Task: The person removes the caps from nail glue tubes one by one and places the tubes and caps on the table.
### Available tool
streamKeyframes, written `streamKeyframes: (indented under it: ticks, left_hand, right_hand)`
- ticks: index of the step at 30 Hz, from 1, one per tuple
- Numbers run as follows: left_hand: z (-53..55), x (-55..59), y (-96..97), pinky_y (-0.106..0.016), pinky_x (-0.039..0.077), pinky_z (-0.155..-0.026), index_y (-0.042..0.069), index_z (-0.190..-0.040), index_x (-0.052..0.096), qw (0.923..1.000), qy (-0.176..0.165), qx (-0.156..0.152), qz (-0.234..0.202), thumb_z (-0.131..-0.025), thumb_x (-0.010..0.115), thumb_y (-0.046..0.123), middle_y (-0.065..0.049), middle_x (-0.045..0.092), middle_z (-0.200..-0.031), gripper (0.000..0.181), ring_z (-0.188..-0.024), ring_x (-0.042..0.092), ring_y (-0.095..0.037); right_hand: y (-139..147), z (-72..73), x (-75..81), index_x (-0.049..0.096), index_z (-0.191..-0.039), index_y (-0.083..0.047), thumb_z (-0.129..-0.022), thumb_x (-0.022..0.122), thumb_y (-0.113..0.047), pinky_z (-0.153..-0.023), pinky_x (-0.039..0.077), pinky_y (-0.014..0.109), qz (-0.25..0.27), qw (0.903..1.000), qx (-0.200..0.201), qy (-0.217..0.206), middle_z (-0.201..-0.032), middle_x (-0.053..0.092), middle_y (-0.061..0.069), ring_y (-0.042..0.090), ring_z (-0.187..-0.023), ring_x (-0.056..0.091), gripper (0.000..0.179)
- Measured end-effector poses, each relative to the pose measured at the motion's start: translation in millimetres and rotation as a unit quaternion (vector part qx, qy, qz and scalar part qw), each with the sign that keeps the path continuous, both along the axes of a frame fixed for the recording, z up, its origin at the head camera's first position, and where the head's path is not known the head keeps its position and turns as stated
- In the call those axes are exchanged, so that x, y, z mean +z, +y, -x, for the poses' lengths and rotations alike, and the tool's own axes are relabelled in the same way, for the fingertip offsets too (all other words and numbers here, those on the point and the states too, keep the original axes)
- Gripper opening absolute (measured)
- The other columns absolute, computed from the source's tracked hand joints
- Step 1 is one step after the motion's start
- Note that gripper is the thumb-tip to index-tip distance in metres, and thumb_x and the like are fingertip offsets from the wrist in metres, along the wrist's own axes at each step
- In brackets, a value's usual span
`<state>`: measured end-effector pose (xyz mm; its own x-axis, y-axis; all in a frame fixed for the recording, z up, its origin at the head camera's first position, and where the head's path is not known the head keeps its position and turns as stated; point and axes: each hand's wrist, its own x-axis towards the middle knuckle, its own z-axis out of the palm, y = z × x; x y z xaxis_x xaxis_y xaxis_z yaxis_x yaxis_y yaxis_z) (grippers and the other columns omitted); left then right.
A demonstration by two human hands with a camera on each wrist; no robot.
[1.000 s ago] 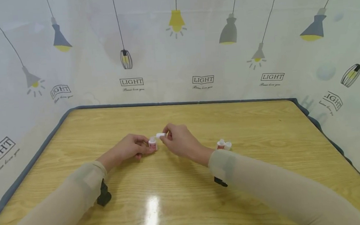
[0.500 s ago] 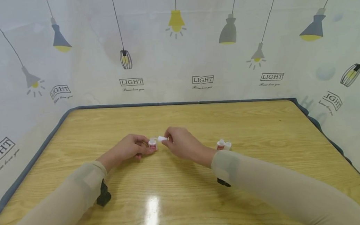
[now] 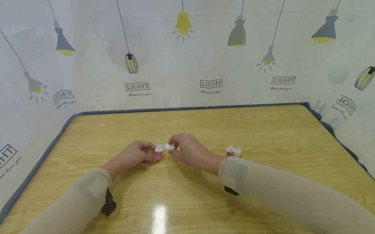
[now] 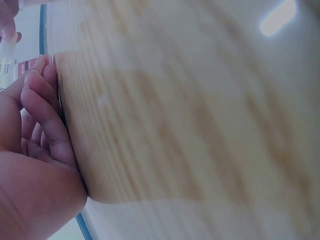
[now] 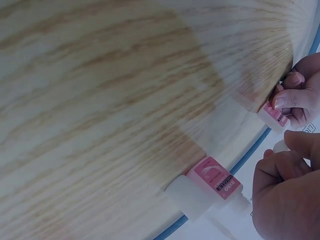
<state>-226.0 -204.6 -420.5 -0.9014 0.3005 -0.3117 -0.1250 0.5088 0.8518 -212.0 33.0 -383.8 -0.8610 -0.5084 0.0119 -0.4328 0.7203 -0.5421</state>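
Observation:
A small white bottle (image 3: 158,152) with a pink-red label stands upright on the table left of centre. My left hand (image 3: 137,154) pinches it between thumb and fingers, the side of the hand resting on the wood, as the left wrist view also shows. Just to the right, my right hand (image 3: 189,149) pinches a white cap (image 3: 169,147) lying almost sideways. A thin pale stem points from this cap toward the bottle's nozzle. In the right wrist view, my right fingers (image 5: 285,167) cover most of the cap, and the left hand's bottle (image 5: 274,118) shows beyond them.
A second white bottle (image 3: 230,151) with a pink label stands uncapped beside my right sleeve. Touching its side is a white cap (image 3: 237,152), upright on the wood. The wooden table (image 3: 194,210) has a dark blue edge, with a lamp-printed backdrop (image 3: 166,53) behind it.
My right hand has lowered the cap slightly, and its angle has shifted a little beside the bottle's nozzle. The left hand and its bottle stay in place.

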Motion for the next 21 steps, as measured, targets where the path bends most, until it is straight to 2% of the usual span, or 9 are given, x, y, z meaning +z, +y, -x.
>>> streamKeyframes:
  ticks: [6, 14, 17, 21]
  left_hand:
    - [0.9, -1.2, 1.1, -0.022, 0.053, -0.059, -0.003, -0.138, 0.061, 1.0000, -0.003, 0.001, -0.002, -0.096, 0.078, 0.015, -0.001, 0.070, -0.090, 0.049, -0.063, 0.057, -0.008]
    - [2.4, -3.3, 1.0, -0.022, 0.054, -0.060, -0.003, -0.139, 0.061, 1.0000, -0.001, 0.003, -0.001, -0.095, 0.077, 0.014, -0.002, 0.071, -0.092, 0.050, -0.063, 0.057, -0.009]
    - [2.9, -4.5, 0.7, -0.022, 0.054, -0.060, -0.003, -0.138, 0.062, 1.0000, 0.000, 0.003, 0.000, -0.095, 0.077, 0.013, -0.003, 0.071, -0.093, 0.048, -0.064, 0.058, -0.009]
    - [2.6, -4.4, 0.6, -0.022, 0.054, -0.059, -0.003, -0.136, 0.063, 1.0000, -0.002, 0.004, -0.005, -0.096, 0.077, 0.013, -0.001, 0.072, -0.092, 0.046, -0.065, 0.058, -0.008]
  right_hand:
    - [-2.5, 0.1, -3.6, 0.071, -0.120, -0.004, -0.104, 0.071, -0.021, -0.088, 0.060, 0.036, -0.003, 0.9997, -0.008, -0.021, -0.113, 0.072, 0.010, 0.019, -0.099, 0.066, 0.024]
    - [-7.0, 1.3, -9.2, 0.072, -0.120, 0.001, -0.103, 0.070, -0.020, -0.067, 0.049, 0.024, -0.010, 0.9994, -0.011, -0.031, -0.103, 0.070, 0.010, 0.015, -0.079, 0.056, 0.027]
    - [-9.4, 2.9, -13.0, 0.071, -0.119, 0.002, -0.104, 0.069, -0.018, -0.056, 0.042, 0.021, -0.005, 0.9990, -0.012, -0.043, -0.085, 0.067, 0.005, 0.010, -0.064, 0.051, 0.025]
    - [-12.5, 2.8, -16.5, 0.069, -0.118, 0.002, -0.105, 0.067, -0.016, -0.048, 0.037, 0.019, -0.002, 0.9983, -0.011, -0.057, -0.067, 0.055, -0.001, 0.007, -0.054, 0.045, 0.023]
